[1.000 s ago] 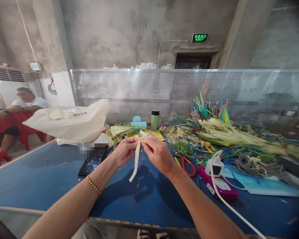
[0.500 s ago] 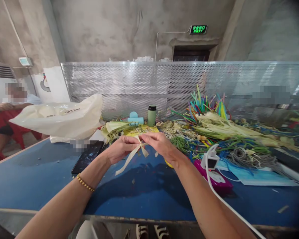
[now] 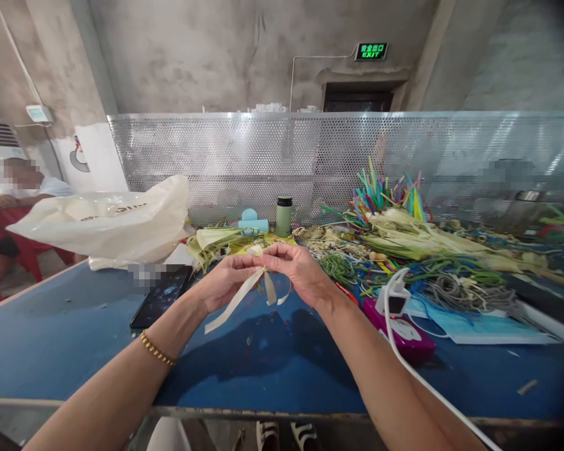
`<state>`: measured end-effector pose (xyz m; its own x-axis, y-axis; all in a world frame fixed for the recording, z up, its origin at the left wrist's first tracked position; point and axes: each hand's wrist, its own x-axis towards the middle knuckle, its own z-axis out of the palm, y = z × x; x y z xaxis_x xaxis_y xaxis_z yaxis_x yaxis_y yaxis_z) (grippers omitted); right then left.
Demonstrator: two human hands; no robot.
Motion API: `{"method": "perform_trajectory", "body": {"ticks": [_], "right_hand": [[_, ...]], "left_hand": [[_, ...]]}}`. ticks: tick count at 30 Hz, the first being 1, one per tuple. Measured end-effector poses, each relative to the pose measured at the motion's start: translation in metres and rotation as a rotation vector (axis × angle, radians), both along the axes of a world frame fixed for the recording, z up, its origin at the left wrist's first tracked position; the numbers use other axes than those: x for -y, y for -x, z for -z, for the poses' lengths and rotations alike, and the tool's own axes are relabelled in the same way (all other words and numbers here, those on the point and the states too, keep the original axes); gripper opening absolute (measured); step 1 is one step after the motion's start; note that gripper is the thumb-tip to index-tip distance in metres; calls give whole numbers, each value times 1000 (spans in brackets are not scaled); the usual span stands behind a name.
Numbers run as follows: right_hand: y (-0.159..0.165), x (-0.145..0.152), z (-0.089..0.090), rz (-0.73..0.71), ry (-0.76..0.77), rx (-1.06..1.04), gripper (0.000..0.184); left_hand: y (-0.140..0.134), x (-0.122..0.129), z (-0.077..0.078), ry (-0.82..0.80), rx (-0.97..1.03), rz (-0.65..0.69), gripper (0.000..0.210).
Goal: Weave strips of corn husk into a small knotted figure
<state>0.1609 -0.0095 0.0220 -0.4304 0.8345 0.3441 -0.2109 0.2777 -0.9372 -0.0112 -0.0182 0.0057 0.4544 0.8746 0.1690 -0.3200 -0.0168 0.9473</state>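
Above the middle of the blue table, my left hand [image 3: 223, 283] pinches a pale corn husk strip [image 3: 235, 305] between thumb and fingers. My right hand [image 3: 299, 274] grips the same husk piece from the other side, the fingertips of both hands meeting at its top. Below the fingers the husk looks gathered or knotted. One long tail slants down to the left, and a shorter tail [image 3: 270, 289] hangs in the middle. A thin curled end shows by the right hand. The part inside the fingers is hidden.
A dark tablet [image 3: 162, 294] and a white plastic bag [image 3: 108, 228] lie left. Behind my hands stands a green bottle [image 3: 284, 217]. To the right are corn husks [image 3: 418, 235], coiled cords [image 3: 470, 294], and a purple power strip [image 3: 411, 338] with a white cable. A person sits far left.
My hands have drawn closer, with the right fingers now over the left fingertips. The husk tails hang a little lower and further left. The view has shifted slightly.
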Motion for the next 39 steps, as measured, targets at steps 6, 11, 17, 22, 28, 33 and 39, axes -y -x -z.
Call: {"method": "perform_trajectory", "body": {"ticks": [6,11,17,22,28,33,39], "right_hand": [[1,1,-1,20,20,-15,22],[5,0,3,38,32,-29,26],[14,4,6,132,13,-73,28],[9,-1,5,177,-66,25,27],[-7,-11,-2,391,-344,254,40],[-5,-5,-3,393,-575,454,16],[-1,-3,-1,421,-588,476,13]], "left_hand": [[0,0,0,27,-60,-121,15],[3,-1,1,11,-95,-89,17],[5,-1,2,-14,-98,-57,19],[5,-12,10,-39,-65,-83,18],[6,-22,13,-24,65,-129,18],[6,-19,13,46,32,-102,18],[2,-14,7,-59,-26,-125,24]]}}
